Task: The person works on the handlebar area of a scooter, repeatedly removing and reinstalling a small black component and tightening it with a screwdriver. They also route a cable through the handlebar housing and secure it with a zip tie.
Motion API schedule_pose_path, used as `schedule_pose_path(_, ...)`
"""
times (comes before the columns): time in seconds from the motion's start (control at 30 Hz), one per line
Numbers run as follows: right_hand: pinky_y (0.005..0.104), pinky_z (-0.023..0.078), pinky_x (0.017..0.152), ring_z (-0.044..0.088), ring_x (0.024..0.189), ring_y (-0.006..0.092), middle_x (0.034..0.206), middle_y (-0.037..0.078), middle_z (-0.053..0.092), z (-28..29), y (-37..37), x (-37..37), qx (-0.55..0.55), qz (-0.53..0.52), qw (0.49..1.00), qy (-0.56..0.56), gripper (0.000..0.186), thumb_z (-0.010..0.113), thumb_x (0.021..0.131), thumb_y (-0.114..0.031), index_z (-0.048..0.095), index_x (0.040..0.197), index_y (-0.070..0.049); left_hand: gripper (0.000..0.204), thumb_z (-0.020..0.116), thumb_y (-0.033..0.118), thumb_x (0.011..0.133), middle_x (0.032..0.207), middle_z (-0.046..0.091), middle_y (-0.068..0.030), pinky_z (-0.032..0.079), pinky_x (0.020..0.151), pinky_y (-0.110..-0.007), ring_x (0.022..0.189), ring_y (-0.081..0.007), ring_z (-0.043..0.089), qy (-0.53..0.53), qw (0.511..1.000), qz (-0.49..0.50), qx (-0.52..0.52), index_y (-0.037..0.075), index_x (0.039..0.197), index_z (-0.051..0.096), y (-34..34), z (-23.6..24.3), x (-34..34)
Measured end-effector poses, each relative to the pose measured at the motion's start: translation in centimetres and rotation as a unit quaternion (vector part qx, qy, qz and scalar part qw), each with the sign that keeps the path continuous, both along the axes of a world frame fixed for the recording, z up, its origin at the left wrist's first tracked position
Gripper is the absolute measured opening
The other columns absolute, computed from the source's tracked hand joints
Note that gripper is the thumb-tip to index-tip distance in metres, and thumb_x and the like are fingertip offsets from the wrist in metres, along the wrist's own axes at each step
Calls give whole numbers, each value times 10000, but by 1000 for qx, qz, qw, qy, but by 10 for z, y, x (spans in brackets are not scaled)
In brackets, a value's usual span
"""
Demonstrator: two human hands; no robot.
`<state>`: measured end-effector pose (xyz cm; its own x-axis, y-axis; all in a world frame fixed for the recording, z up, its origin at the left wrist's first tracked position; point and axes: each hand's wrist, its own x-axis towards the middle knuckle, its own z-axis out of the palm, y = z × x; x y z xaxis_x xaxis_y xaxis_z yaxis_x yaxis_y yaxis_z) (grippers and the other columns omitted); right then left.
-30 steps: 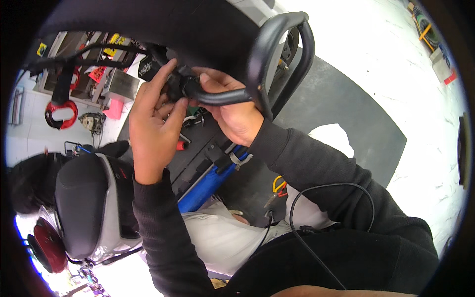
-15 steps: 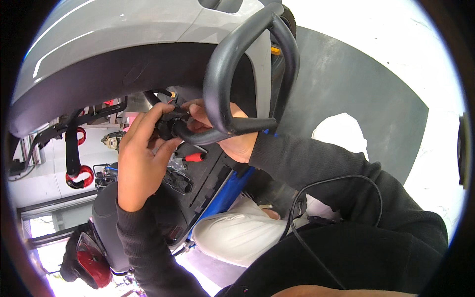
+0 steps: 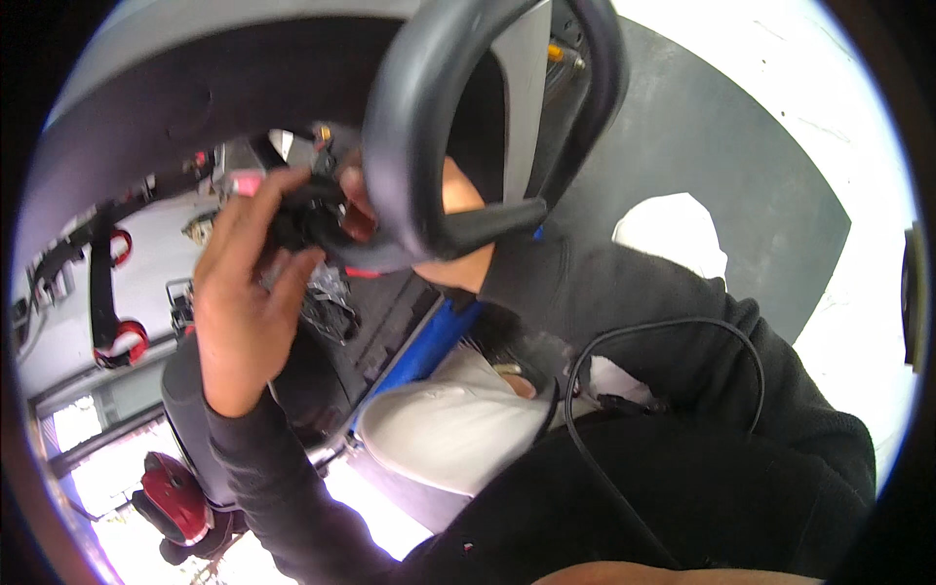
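Observation:
A thick black tubular frame (image 3: 395, 127) bends in a loop in front of me. Around its near left end, my left hand (image 3: 239, 322) is closed on a dark clamp-like part (image 3: 310, 210), fingers over the top and thumb underneath. My right hand (image 3: 458, 271) reaches behind the loop, so the tube hides much of it. Some of its fingers show beside the same part, bent against it. Motion blur and the dark colour leave the part's exact shape unclear.
A grey body panel (image 3: 526, 107) with wide black trim (image 3: 195, 93) curves above. Below lie a blue bar (image 3: 424, 346) and a crumpled clear bag (image 3: 331, 307). A black cable (image 3: 673, 330) loops over my right sleeve. A red lamp (image 3: 175, 497) is at lower left.
The whole view has shifted, and the tube loop looks larger and nearer. Both hands appear further left and slightly higher, still at the dark part.

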<state>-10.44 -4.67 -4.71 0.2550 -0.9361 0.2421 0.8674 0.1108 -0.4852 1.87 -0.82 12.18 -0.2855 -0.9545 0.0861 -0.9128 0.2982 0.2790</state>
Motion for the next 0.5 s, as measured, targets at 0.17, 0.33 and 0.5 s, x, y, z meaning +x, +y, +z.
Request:
schedule_pose_path(0.17,312,596,902,731,1024,174,1104,134,730,-3,-6,3,-9,-9,993,121,301,684,1051,-165,620,1254,48,701,785,-111,809,1036,612,-77,509,742,-281,851,-189,592,15,1000,-16,-6,140,1448,648,0,-6,3)
schedule_pose_path(0.33,251,558,765,662,834,99,926,39,647,-6,-10,4,-80,-52,987,131,339,579,1121,-366,579,1193,-35,693,799,-79,809,951,563,-89,490,708,-306,813,-218,563,6,998,-48,-36,144,1448,647,-2,-8,4)
schedule_pose_path(0.5,294,598,749,705,774,155,919,86,673,-6,-17,5,-65,-14,987,143,370,548,1130,-394,553,1167,-25,656,778,-29,847,939,555,-97,488,725,-357,789,-243,540,-6,997,-55,-47,160,1459,635,-1,-11,10)
